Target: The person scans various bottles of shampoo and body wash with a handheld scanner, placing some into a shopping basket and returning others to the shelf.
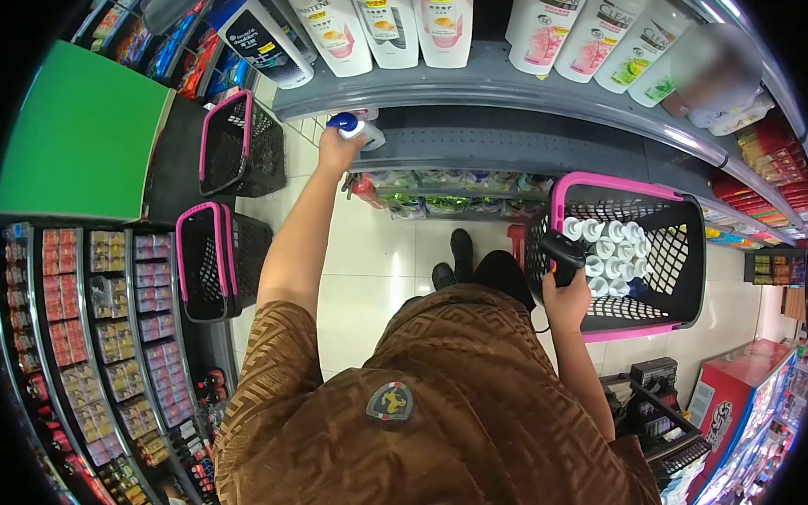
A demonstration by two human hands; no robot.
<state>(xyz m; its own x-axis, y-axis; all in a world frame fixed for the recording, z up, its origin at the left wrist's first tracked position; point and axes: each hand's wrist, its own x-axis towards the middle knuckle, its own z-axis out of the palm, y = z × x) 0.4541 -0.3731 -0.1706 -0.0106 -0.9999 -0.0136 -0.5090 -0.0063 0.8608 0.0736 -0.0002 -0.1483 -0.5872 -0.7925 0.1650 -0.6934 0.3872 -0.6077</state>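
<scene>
My left hand is stretched out to the lower shelf, its fingers wrapped round a white bottle with a blue cap. The bottle is at the left end of that shelf. Close to my body on the other side, my right hand grips a black handheld barcode scanner. The scanner overlaps the near left side of a black shopping basket with pink handles. Inside the basket, several white-topped bottles stand packed together.
Shampoo bottles line the upper shelf. Two groups of black baskets, one near and one farther, stand on the floor at left. A product rack fills the left side. A red freezer is at right.
</scene>
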